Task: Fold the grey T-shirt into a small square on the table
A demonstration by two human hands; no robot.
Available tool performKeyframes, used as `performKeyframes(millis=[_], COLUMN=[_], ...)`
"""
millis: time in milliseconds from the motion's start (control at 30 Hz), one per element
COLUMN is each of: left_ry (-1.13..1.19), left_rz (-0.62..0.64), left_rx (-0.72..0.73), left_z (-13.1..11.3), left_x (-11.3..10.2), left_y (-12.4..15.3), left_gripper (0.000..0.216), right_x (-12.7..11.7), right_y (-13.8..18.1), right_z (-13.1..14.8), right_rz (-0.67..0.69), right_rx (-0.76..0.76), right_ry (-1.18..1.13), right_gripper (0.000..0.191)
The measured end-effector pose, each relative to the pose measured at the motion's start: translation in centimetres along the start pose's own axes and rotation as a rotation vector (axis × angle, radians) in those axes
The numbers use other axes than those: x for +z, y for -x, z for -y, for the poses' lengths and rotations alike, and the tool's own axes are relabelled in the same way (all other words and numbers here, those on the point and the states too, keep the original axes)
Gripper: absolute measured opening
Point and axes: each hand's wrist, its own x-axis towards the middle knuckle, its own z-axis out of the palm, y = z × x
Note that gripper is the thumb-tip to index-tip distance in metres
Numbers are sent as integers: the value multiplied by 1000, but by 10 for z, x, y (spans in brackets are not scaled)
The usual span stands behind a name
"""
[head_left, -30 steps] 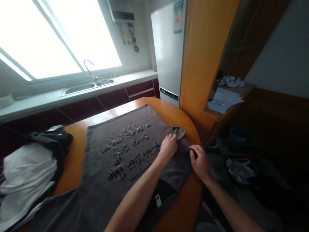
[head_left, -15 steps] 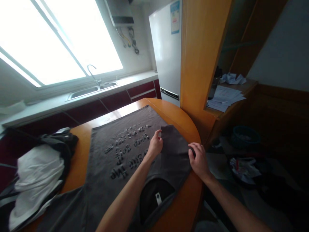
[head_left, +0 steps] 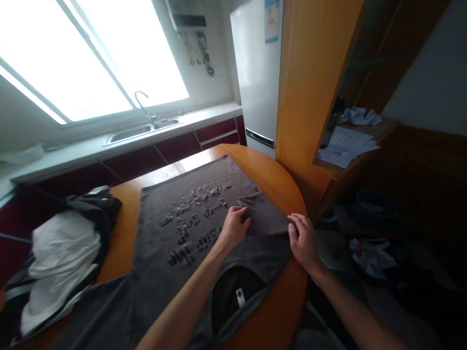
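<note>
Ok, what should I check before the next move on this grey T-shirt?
1. Fold: sleeve lies over the T-shirt: ok.
2. Grip: left hand on the sleeve's edge, pinching or pressing: cannot tell.
3. Anchor: right hand flat on the fold near the table rim: ok.
4. Symmetry: other sleeve folded in: not ok, it lies spread out.
5. Gap between clothes pile and that sleeve: cannot tell.
</note>
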Motion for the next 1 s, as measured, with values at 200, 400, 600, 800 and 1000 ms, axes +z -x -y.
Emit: performKeyframes(millis=[200,400,600,800,1000], left_ry=[-106,-108,-76,14,100], left_rz=[56,66,-28,-140,-163], left_rx=[57,101,106,122,173], left_z=[18,20,17,16,22], left_x=[11,11,13,15,18], left_y=[14,12,16,18,18], left_gripper=[33,41,30,32,33], right_x=[1,3,28,70,88], right_y=[0,1,-49,-125,-155], right_z=[-1,-7,-17,0,0], right_rz=[9,-6,167,500,630], right_rx=[-3,38,-1,-113,-164], right_ry=[-14,-22,92,210,251], right_gripper=[34,37,41,41,34])
